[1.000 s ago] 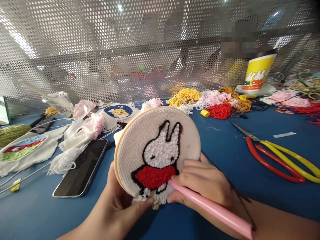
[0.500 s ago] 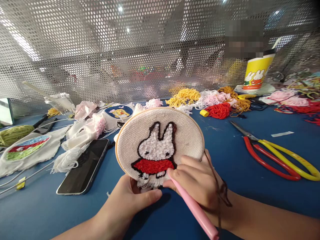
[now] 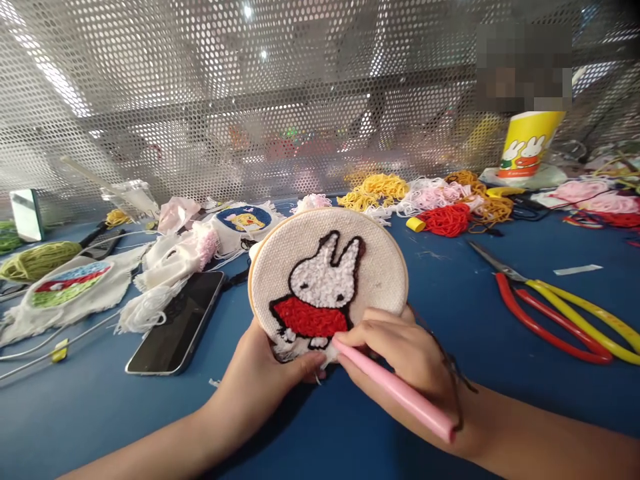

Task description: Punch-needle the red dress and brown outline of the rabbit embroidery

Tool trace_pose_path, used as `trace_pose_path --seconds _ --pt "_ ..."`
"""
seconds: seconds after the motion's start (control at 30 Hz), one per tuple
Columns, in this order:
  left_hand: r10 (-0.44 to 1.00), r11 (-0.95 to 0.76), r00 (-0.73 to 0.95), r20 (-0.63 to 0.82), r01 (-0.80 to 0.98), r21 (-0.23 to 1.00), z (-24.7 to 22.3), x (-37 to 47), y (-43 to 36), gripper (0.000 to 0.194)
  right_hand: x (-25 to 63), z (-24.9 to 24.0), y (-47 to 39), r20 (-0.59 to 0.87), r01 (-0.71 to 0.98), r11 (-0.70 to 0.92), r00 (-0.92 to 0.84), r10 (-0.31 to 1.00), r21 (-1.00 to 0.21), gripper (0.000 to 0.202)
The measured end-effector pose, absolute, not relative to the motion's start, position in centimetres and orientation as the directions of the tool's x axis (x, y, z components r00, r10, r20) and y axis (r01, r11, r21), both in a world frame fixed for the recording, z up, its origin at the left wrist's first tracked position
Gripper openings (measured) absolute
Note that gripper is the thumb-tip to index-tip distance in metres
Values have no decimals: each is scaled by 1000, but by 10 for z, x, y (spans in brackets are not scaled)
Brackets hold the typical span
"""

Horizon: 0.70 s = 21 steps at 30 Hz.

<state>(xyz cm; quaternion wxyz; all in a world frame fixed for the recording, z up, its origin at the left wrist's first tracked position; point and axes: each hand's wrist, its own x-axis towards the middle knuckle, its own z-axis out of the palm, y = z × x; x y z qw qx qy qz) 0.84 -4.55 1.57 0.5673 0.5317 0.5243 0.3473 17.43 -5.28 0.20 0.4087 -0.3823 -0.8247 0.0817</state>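
Note:
A round embroidery hoop (image 3: 380, 267) with cream cloth is held up over the blue table, its white rabbit in a red garment outlined in black. My left hand (image 3: 270, 367) grips the hoop's lower left edge, thumb in front and the other fingers mostly hidden. My right hand (image 3: 405, 360) is closed around a pink punch-needle pen (image 3: 405, 393), its front end at the cloth by the rabbit's feet; the tip itself is hidden. Dark yarn hangs by the pen's rear end and over my right wrist.
Red and yellow-handled scissors (image 3: 555, 313) lie at the right. A black phone (image 3: 175, 327) is left of the hoop, near white yarn (image 3: 143, 313) and worked cloths. Yarn piles (image 3: 445, 217) and a yellow cup (image 3: 530, 147) stand before a perforated metal screen (image 3: 300, 100).
The hoop has tilted clockwise and shifted slightly right with my left hand. The pen's rear end has swung up and right. The surroundings appear shifted rightward.

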Motion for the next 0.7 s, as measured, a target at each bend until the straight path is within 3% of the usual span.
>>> trace_pose_path --seconds 0.3,0.5,0.7 --pt "860 382 386 -334 -51 923 13 5 -43 12 170 13 -57 724 623 696 -286 628 -357 10" --pt "801 483 459 -384 -118 868 10 3 -43 11 175 6 -55 724 491 796 -395 565 -354 8" --pt "791 485 480 -380 -111 868 11 2 -40 13 181 13 -53 638 482 754 -419 646 -447 6"
